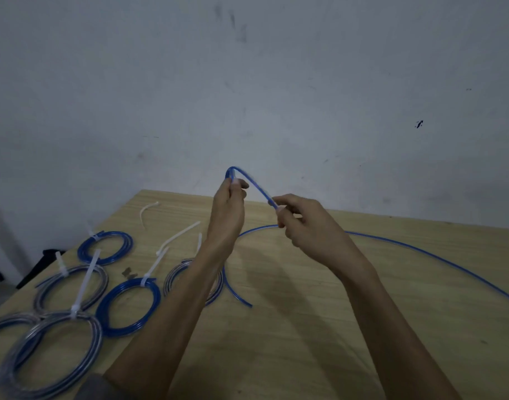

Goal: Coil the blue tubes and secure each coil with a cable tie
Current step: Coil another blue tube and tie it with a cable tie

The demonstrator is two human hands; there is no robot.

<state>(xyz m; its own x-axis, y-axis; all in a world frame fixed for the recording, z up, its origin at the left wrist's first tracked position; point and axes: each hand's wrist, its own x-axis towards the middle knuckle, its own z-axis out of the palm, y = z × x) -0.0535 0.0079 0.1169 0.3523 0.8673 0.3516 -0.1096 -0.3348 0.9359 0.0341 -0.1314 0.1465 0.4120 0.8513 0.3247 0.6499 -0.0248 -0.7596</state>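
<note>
Above table (334, 313) | blue tube (256, 184) arches between hands | left hand (228, 207), right hand (302, 223) pinching it

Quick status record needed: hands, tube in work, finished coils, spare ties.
left hand: pinches the loose blue tube at a raised bend
right hand: grips the same tube just below the bend
tube: the rest trails uncoiled across the table
tied coils: several at the left
spare cable ties: loose beside the coils
</note>
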